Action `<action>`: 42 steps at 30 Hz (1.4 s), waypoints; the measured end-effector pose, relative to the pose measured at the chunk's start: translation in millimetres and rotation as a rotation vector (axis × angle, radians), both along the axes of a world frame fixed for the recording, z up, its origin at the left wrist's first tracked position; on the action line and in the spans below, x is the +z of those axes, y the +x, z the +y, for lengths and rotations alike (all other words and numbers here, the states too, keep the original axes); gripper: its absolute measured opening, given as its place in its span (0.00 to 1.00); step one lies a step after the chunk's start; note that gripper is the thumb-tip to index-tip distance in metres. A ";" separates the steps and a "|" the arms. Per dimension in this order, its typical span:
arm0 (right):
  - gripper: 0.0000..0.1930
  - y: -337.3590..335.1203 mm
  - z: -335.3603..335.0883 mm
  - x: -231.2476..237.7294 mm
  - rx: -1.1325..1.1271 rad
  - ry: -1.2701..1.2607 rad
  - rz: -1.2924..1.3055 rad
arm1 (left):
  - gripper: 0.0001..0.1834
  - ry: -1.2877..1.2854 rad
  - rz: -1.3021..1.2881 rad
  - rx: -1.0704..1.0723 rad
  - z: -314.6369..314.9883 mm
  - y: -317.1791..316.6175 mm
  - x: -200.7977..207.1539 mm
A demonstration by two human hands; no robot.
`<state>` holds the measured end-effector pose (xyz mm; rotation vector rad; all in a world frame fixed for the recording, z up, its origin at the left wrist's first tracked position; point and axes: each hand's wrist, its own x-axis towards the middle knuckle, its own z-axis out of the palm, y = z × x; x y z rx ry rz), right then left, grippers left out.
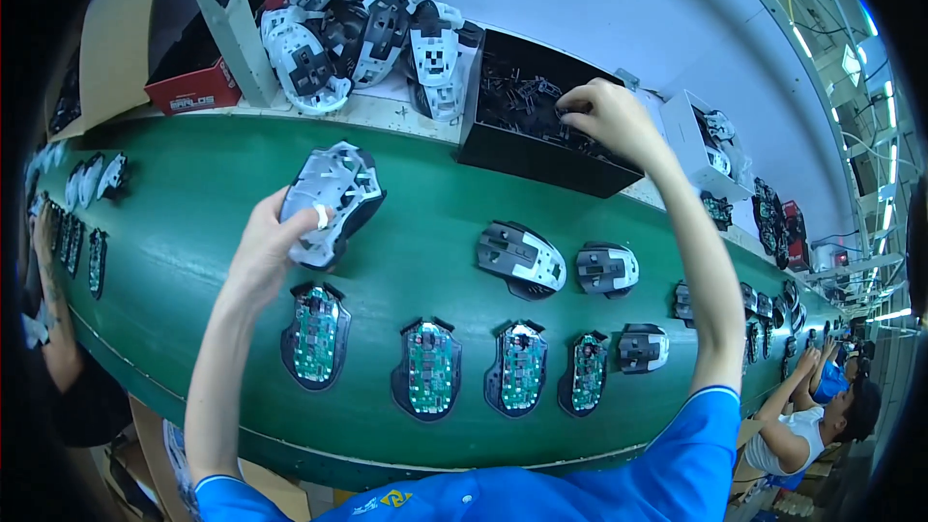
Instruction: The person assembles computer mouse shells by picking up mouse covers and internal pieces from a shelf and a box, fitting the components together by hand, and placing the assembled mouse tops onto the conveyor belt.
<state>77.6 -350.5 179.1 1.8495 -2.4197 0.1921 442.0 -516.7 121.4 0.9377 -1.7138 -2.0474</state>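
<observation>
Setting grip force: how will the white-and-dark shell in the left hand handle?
The shell is probably light for its size, since its hollow inside shows. Its moulded ribs suggest it's stiff, not floppy. Its curved outline might let it rock when pushed.

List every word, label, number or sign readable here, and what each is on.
Red box, upper left: pale lettering, not transcribed here.
Blue shirt: yellow emblem, with white marks beside it too small to read.
Circuit boards: any markings are too small to read.
Black box under the right hand: no lettering visible.
</observation>
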 end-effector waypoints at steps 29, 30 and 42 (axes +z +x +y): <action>0.09 257.6 88.5 6.0 0.178 -0.619 -0.638 | 0.37 0.319 0.458 -0.108 178.4 33.9 21.4; 0.08 260.1 91.7 6.4 0.146 -0.634 -0.600 | 0.39 0.296 0.482 -0.113 183.7 34.8 21.0; 0.09 275.6 114.1 6.4 0.151 -0.697 -0.416 | 0.40 0.111 0.454 -0.094 209.8 42.5 20.5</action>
